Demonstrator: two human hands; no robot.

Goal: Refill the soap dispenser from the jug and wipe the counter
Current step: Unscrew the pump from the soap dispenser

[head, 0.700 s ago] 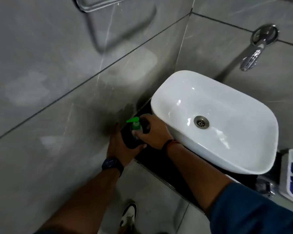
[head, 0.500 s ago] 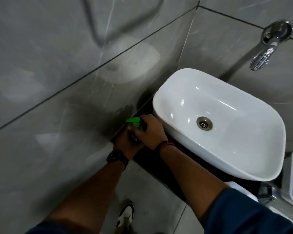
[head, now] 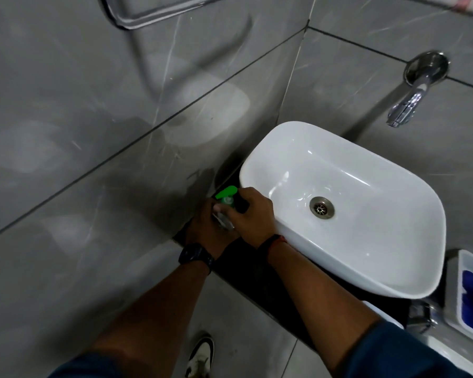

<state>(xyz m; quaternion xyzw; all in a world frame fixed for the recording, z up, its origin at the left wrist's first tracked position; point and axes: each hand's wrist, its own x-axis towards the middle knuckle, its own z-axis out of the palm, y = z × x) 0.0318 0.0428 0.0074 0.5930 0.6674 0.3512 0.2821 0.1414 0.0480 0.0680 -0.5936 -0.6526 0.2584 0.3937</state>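
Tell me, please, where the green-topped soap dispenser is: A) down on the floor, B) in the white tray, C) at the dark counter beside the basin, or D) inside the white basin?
C: the soap dispenser is at the dark counter, between the basin and the tiled wall.

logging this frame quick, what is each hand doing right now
Left hand: holds the body of the dark soap dispenser with a green pump top.
Right hand: grips that dispenser's neck under the pump.
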